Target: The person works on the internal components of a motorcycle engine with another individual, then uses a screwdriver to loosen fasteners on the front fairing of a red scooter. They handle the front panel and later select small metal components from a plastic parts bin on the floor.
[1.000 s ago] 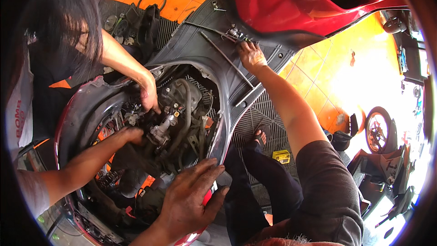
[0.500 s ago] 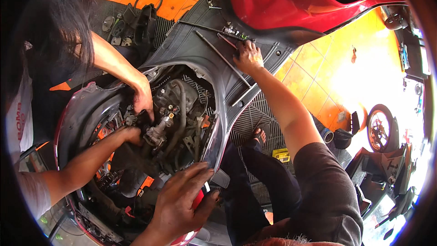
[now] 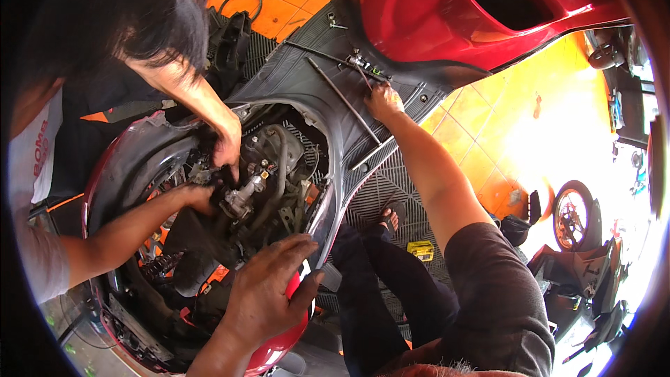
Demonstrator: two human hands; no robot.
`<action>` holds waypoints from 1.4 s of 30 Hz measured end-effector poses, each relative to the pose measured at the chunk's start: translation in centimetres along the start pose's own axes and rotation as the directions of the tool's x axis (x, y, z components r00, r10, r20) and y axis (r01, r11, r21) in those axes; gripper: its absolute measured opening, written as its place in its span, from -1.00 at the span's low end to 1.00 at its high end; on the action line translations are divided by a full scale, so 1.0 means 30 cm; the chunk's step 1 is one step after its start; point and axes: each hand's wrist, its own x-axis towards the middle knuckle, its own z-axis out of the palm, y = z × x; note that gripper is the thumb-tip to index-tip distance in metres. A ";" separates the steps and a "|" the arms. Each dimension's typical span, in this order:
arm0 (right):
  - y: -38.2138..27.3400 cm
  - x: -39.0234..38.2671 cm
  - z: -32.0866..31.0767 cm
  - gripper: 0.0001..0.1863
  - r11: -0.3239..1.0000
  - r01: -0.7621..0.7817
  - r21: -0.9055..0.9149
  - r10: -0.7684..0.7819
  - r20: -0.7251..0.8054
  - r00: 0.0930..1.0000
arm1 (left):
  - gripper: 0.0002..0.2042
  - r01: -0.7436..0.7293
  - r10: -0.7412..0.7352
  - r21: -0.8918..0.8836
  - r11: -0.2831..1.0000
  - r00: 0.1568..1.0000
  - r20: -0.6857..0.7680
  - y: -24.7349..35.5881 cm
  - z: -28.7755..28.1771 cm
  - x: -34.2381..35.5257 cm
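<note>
Bright scene here, sun pouring across the orange tiles (image 3: 481, 105) at two o'clock from the centre, the glare whiting them out toward three. Beneath it all, a patterned black mat (image 3: 373, 199) sits just below centre at five. A wheel with an orange rim (image 3: 572, 216) stands between three and four, and a small yellow box (image 3: 421, 250) rests on the mat between four and five, just beside the dark-trousered legs (image 3: 384, 265).

The red front panel (image 3: 433, 14) fills one o'clock, and up at eleven the black ribbed floorboard (image 3: 296, 77) carries a long metal rod (image 3: 345, 101) lying on a slant. Over at nine, the dark rim (image 3: 337, 160) curves around an exposed engine, where a co-worker's forearms (image 3: 139, 230) reach in from the left.

Now the grip! The right hand (image 3: 386, 101), at one o'clock, is down at the floorboard, fingers curled, right at the lower end of a silver and black metal fitting (image 3: 359, 61), which lies on the floorboard just past twelve. Fingertips are hidden, so whether they pinch it, I cannot tell. And the left hand (image 3: 269, 290), out at seven: palm down, fingers extended close together, thumb held well away, nothing visible in its grasp, poised over the red rear bodywork (image 3: 283, 345).
</note>
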 end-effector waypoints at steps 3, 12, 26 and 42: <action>-0.025 -0.018 -0.056 -0.56 1.000 -0.004 -0.023 0.005 0.034 0.999 | -0.66 -0.007 0.007 0.029 1.000 1.000 0.001 -0.008 -0.003 0.000; 0.169 -0.620 -0.266 -0.62 0.960 -0.258 0.105 0.239 0.165 0.957 | -0.70 -0.070 0.066 -0.029 0.997 0.988 -0.139 -0.025 0.005 -0.061; 0.433 -1.950 -1.099 -0.58 0.642 -0.757 -0.121 0.765 0.179 0.619 | -0.63 -0.164 0.534 0.689 0.706 0.762 -0.366 0.072 0.008 -0.094; 0.715 -1.405 -1.825 -0.68 0.794 0.018 0.607 0.108 -0.171 0.979 | -0.55 0.722 0.319 -0.673 0.159 0.608 0.727 1.362 0.837 0.550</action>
